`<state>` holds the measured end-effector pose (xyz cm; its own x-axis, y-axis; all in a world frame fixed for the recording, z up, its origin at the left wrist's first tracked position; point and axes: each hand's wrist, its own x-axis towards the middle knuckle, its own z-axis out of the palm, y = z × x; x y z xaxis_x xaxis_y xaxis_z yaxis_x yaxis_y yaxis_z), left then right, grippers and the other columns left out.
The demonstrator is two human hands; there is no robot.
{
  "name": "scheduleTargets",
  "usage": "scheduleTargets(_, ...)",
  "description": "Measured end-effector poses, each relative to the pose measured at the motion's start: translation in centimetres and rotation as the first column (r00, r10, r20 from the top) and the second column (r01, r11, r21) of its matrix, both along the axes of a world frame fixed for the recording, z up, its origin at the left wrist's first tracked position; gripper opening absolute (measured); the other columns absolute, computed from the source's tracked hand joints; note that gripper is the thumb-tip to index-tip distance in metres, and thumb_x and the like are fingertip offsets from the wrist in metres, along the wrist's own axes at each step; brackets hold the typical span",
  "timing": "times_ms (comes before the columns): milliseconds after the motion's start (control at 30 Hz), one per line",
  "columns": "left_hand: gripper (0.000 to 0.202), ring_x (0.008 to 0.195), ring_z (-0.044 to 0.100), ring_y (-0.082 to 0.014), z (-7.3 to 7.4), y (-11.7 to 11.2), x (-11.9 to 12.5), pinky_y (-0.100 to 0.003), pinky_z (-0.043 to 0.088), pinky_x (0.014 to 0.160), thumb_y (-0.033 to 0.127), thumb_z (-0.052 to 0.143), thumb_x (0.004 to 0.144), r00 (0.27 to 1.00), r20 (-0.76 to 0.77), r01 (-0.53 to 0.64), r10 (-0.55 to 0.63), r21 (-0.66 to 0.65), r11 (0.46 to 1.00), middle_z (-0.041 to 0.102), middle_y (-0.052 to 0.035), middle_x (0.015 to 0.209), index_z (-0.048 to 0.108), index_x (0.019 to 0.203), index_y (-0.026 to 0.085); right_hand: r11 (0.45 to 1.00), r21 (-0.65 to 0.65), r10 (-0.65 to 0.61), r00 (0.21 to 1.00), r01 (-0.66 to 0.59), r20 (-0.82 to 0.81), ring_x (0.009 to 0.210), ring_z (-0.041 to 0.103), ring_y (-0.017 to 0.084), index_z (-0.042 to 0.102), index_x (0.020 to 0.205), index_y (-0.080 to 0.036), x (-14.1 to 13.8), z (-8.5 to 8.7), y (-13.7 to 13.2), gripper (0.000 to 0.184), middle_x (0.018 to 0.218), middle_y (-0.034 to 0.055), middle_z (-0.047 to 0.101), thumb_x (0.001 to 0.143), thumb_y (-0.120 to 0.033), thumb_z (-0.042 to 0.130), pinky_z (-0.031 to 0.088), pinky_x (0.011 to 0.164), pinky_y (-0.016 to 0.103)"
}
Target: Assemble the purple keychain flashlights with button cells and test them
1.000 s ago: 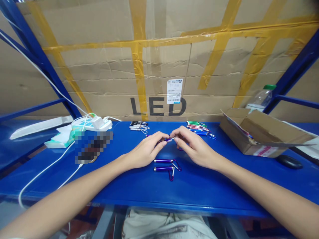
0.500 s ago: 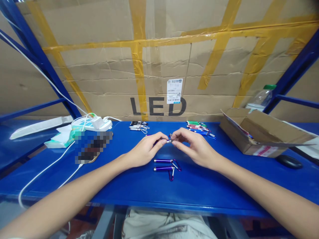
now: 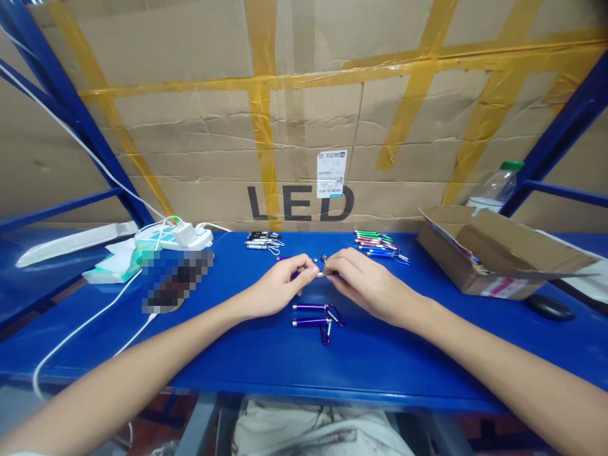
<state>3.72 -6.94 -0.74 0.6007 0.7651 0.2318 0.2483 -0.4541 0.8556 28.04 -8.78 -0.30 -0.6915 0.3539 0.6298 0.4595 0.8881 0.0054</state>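
My left hand is closed around a small purple keychain flashlight, whose silver end sticks out past the thumb and forefinger. At that end the fingers of my right hand are pinched together, touching it; whether they grip a separate small part is hidden. Just beyond the fingertips a tiny silver piece and a small metal end cap lie on the table. Nearer to me rest two purple flashlights with carabiner clips. Part of another purple one shows behind my left hand.
Black and silver flashlights lie at the back, with green, red and blue ones to their right. An open cardboard box and a black mouse are at right. A phone, tissues, power strip and white cables occupy the left.
My right hand has turned over more, its fingers now bunched downward at the flashlight's end. A tiny silver piece now shows on the table beyond the fingertips. My left hand has hardly moved.
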Motion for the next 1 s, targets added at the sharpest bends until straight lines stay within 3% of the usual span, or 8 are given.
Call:
scheduleTargets(200, 0.034, 0.071, 0.057, -0.0143, 0.4, -0.4, 0.0, -0.028, 0.048, 0.071, 0.051, 0.052, 0.11, 1.0, 0.01, 0.027, -0.028, 0.057, 0.998, 0.057, 0.0018, 0.081, 0.057, 0.098, 0.019, 0.95, -0.307, -0.006, 0.981, -0.056, -0.195, 0.091, 0.066, 0.021, 0.064, 0.107, -0.021, -0.2, 0.1, -0.3, 0.011, 0.101, 0.0077, 0.07, 0.111, -0.025, 0.055, 0.055, 0.082, 0.036)
scheduleTargets(300, 0.023, 0.086, 0.062, -0.0176, 0.4, -0.5, -0.4, -0.03, 0.05, 0.081, 0.037, 0.051, 0.113, 0.993, -0.114, 0.036, 0.016, 0.434, 0.9, 0.066, -0.0042, 0.096, 0.061, 0.106, 0.018, 0.715, -0.67, -0.106, 0.915, -0.201, -0.389, 0.079, 0.069, 0.018, 0.065, 0.096, -0.021, -0.4, 0.1, -0.1, 0.018, 0.089, 0.0021, 0.071, 0.103, -0.037, 0.071, 0.056, 0.074, 0.032)
scheduleTargets(433, 0.025, 0.083, 0.06, -0.0198, 0.1, -0.1, -0.9, -0.033, 0.05, 0.079, 0.028, 0.044, 0.115, 0.974, -0.216, 0.143, 0.072, 0.829, 0.541, 0.067, -0.0074, 0.093, 0.062, 0.104, 0.017, 0.297, -0.847, -0.228, 0.828, -0.442, -0.512, 0.072, 0.072, 0.017, 0.065, 0.089, -0.019, -0.8, 0.1, 0.4, 0.037, 0.082, 0.0005, 0.073, 0.084, -0.045, 0.09, 0.06, 0.072, 0.031)
scheduleTargets(533, 0.021, 0.08, 0.06, -0.02, -0.2, 0.1, -1.0, -0.034, 0.05, 0.077, 0.026, 0.047, 0.114, 0.977, -0.18, 0.12, 0.112, 0.905, 0.409, 0.069, -0.0071, 0.091, 0.065, 0.106, 0.017, 0.167, -0.831, -0.277, 0.783, -0.531, -0.556, 0.073, 0.071, 0.015, 0.063, 0.092, -0.02, -1.0, -0.1, 0.6, 0.04, 0.087, 0.0008, 0.075, 0.08, -0.044, 0.093, 0.061, 0.075, 0.031)
scheduleTargets(600, 0.017, 0.084, 0.063, -0.0199, -0.3, 0.0, -0.8, -0.033, 0.051, 0.079, 0.027, 0.052, 0.113, 0.987, -0.133, 0.069, 0.087, 0.854, 0.516, 0.071, -0.0072, 0.094, 0.066, 0.111, 0.017, 0.239, -0.831, -0.237, 0.8, -0.502, -0.552, 0.075, 0.071, 0.016, 0.062, 0.095, -0.021, -0.9, -0.3, 0.7, 0.037, 0.087, 0.0001, 0.073, 0.086, -0.045, 0.089, 0.06, 0.076, 0.032)
scheduleTargets(700, 0.018, 0.091, 0.069, -0.0187, -0.4, -0.2, -0.4, -0.03, 0.053, 0.083, 0.032, 0.056, 0.111, 0.997, -0.039, -0.035, 0.068, 0.556, 0.831, 0.074, -0.0062, 0.101, 0.067, 0.113, 0.018, 0.636, -0.724, -0.105, 0.9, -0.266, -0.423, 0.08, 0.069, 0.018, 0.063, 0.098, -0.022, -0.5, -0.5, 0.6, 0.023, 0.09, 0.0022, 0.069, 0.103, -0.043, 0.07, 0.057, 0.078, 0.033)
scheduleTargets(800, 0.026, 0.082, 0.068, -0.0169, -0.5, -0.3, 0.1, -0.028, 0.053, 0.076, 0.039, 0.057, 0.11, 0.998, 0.029, -0.069, 0.064, 0.257, 0.964, 0.073, -0.0036, 0.093, 0.069, 0.104, 0.017, 0.917, -0.396, -0.041, 0.978, -0.044, -0.204, 0.091, 0.064, 0.021, 0.065, 0.103, -0.022, 0.0, -0.5, 0.3, 0.017, 0.098, 0.0064, 0.068, 0.111, -0.034, 0.055, 0.051, 0.084, 0.034)
scheduleTargets(1000, 0.022, 0.09, 0.07, -0.0182, 0.2, -0.6, -0.2, -0.028, 0.051, 0.083, 0.036, 0.061, 0.107, 0.998, -0.018, -0.05, 0.06, 0.336, 0.941, 0.077, -0.0042, 0.099, 0.072, 0.106, 0.018, 0.881, -0.472, -0.075, 0.981, -0.018, -0.178, 0.079, 0.062, 0.017, 0.059, 0.099, -0.022, -0.3, 0.0, -0.3, 0.016, 0.091, 0.0017, 0.067, 0.112, -0.03, 0.053, 0.048, 0.075, 0.028)
